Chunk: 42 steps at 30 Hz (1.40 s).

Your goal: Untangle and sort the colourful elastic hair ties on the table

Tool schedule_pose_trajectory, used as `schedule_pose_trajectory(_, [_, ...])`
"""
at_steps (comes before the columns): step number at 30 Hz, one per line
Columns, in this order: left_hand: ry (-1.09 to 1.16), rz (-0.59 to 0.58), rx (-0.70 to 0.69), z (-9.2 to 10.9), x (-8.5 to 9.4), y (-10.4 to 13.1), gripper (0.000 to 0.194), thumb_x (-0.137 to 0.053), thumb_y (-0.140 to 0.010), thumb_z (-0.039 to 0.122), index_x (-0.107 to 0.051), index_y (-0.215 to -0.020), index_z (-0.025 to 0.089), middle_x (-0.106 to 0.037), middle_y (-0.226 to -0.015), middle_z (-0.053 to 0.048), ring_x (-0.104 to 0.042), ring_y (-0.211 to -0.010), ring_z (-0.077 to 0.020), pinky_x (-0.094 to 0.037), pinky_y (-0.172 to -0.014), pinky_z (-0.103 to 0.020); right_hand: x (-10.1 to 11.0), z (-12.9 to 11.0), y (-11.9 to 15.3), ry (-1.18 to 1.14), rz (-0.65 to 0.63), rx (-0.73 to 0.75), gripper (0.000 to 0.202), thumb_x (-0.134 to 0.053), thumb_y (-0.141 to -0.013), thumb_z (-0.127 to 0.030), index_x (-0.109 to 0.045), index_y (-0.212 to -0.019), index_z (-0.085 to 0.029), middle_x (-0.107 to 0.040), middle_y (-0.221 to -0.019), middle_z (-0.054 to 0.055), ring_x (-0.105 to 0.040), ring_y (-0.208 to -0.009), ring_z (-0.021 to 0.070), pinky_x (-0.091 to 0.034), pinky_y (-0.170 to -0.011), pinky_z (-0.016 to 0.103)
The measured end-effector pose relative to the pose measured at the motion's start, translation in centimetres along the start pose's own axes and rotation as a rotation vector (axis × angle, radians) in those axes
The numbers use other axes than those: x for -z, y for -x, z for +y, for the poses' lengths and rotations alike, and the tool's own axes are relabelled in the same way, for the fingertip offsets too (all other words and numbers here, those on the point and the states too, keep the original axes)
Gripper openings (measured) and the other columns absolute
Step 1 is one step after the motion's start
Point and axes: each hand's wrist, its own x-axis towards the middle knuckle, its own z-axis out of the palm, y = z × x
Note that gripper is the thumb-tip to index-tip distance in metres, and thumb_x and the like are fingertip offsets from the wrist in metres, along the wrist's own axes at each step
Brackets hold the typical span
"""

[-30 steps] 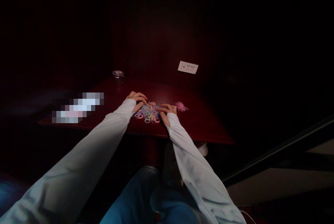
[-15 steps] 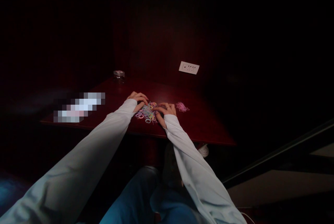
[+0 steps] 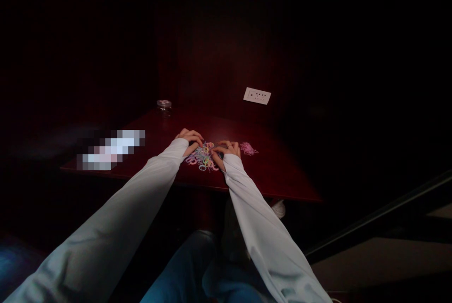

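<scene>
A heap of small pastel hair ties (image 3: 204, 158) in several colours lies on the dark red table (image 3: 268, 176), between my hands. My left hand (image 3: 190, 137) rests at the heap's left edge, its fingers bent over the ties and apart from the thumb. At the right edge, my right hand (image 3: 228, 149) reaches into the heap, with thumb and forefinger close together at the ties. Whatever lies between those fingertips is too small to make out. A separate small pile of pink hair ties (image 3: 249, 148) lies just beyond my right hand.
A clear lidded jar (image 3: 164, 108) stands at the table's back left. On the left side lies a blurred, pixelated pale object (image 3: 113, 150). A white wall socket (image 3: 257, 96) is set in the dark panel behind. The table's front edge runs below my wrists.
The view has shifted slightly, so everything sits a little lower. My right thumb and fingertips have drawn closer together at the heap; my left hand stays nearly in place.
</scene>
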Motion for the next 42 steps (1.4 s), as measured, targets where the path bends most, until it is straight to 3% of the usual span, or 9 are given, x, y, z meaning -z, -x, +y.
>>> schedule_pose_trajectory(13, [0.009,-0.011,-0.002,0.2,0.1,0.1,0.019,-0.060,-0.086,0.023,-0.076,-0.078,0.026,-0.074,-0.108,0.000,-0.052,-0.103,-0.0244,-0.041,-0.099,-0.044,-0.5,0.0,-0.6,0.007,-0.003,-0.003,0.021,-0.074,-0.085,-0.049,-0.080,-0.098,-0.034,-0.065,-0.124,0.002,-0.041,-0.118,0.0268,-0.034,-0.099,0.040])
schedule_pose_trajectory(18, [0.014,-0.031,-0.018,-0.2,0.0,0.0,0.020,-0.059,-0.086,0.025,-0.077,-0.080,0.028,-0.075,-0.108,0.000,-0.053,-0.102,-0.0249,-0.042,-0.098,-0.045,-1.0,0.1,-0.8,-0.066,-0.014,-0.112,0.017,-0.074,-0.084,-0.048,-0.080,-0.095,-0.036,-0.067,-0.115,0.002,-0.045,-0.112,0.0255,-0.035,-0.097,0.040])
schedule_pose_trajectory(24, [0.014,0.007,-0.018,-0.1,-0.2,0.1,0.019,-0.059,-0.086,0.027,-0.077,-0.078,0.027,-0.075,-0.106,0.000,-0.054,-0.101,-0.0239,-0.041,-0.097,-0.044,-1.5,-0.2,-1.1,-0.063,-0.035,-0.177,0.011,-0.075,-0.082,-0.041,-0.079,-0.089,-0.033,-0.067,-0.111,0.002,-0.045,-0.112,0.0260,-0.034,-0.097,0.040])
schedule_pose_trajectory(37, [0.029,0.026,-0.006,0.0,-0.5,0.1,0.020,-0.058,-0.084,0.025,-0.076,-0.075,0.028,-0.075,-0.104,0.002,-0.055,-0.101,-0.0233,-0.041,-0.098,-0.042,-1.4,-0.3,-1.0,-0.053,-0.007,-0.147,0.010,-0.072,-0.084,-0.035,-0.078,-0.087,-0.027,-0.068,-0.109,0.002,-0.046,-0.112,0.0247,-0.035,-0.098,0.038])
schedule_pose_trajectory(42, [0.042,0.071,-0.064,0.5,-0.3,0.0,0.021,-0.054,-0.084,0.020,-0.074,-0.084,0.026,-0.074,-0.108,-0.001,-0.057,-0.103,-0.0230,-0.041,-0.097,-0.041,-1.4,-0.2,-1.0,-0.097,0.029,-0.161,0.007,-0.077,-0.080,-0.033,-0.077,-0.086,-0.029,-0.068,-0.108,0.001,-0.045,-0.111,0.0243,-0.035,-0.099,0.038])
